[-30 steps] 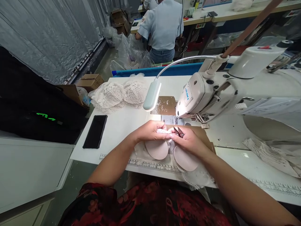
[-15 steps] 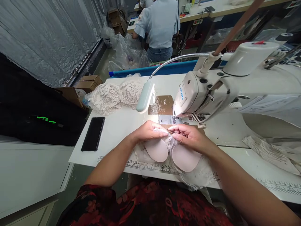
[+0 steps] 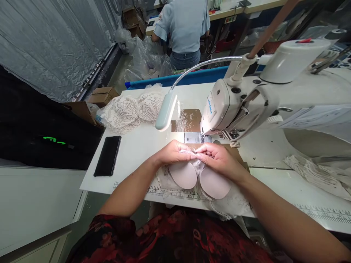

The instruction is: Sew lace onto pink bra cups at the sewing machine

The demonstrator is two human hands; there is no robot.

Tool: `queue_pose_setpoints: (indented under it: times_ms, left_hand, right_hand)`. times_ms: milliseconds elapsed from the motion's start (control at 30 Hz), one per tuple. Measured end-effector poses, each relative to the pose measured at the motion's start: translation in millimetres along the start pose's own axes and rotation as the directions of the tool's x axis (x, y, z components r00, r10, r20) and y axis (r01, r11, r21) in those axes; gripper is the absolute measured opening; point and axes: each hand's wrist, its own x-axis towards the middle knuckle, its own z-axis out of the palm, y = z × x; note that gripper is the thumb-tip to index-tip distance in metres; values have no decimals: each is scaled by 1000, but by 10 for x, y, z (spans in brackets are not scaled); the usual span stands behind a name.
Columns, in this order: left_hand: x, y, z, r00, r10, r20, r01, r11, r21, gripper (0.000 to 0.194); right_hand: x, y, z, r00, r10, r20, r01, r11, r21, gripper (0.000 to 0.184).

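A white lace bra with two smooth pale pink cups lies inside up on the table edge in front of me. My left hand is closed on its upper middle part, thumb on top. My right hand meets it there, thumb and fingers pinched together. Between the fingertips shows a sliver of a thin dark tool, mostly hidden by the right fingers; its kind I cannot make out. Just beyond my hands is the needle area of a white sewing machine, lit by a lamp.
Another lace bra rests at the table's far left, with a black phone nearer me. A printed ruler runs along the front edge. More lace fabric lies at right. A co-worker sits beyond a blue trough.
My right hand has moved slightly left, its fingertips now touching the left ones. The thin tool shows less than before. The view has shifted a little.
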Motion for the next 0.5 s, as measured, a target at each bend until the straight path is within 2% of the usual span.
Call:
queue_pose_setpoints:
  times_ms: [67,133,167,233,300,367,433,500]
  left_hand:
    - [6,5,13,1000,14,16,-14,1000,-5,24]
    - [9,13,9,998,42,44,-42,999,-2,24]
    - [6,20,-5,996,54,67,-55,998,11,24]
    - [-17,43,-69,990,33,140,-46,995,86,24]
    - [-64,75,-175,977,-46,208,3,979,202,29]
    - [-124,110,-297,968,-107,229,42,961,274,35]
    - [-176,139,-392,975,-102,198,50,967,252,35]
    - [-201,155,-432,987,-60,147,28,978,209,34]
  right_hand:
    - [0,30,10,997,72,-12,-70,990,126,24]
    - [2,30,23,994,108,26,-111,975,194,31]
    - [3,18,25,993,103,53,-111,978,177,34]
    - [4,-21,12,993,84,80,-88,995,56,26]
    - [3,-55,-24,994,102,33,-99,991,-95,20]
    - [1,-65,-65,991,128,33,-120,977,-174,25]
    - [2,-47,-86,980,121,159,-94,981,-168,31]
    - [9,-15,-70,959,75,273,-53,995,-89,35]
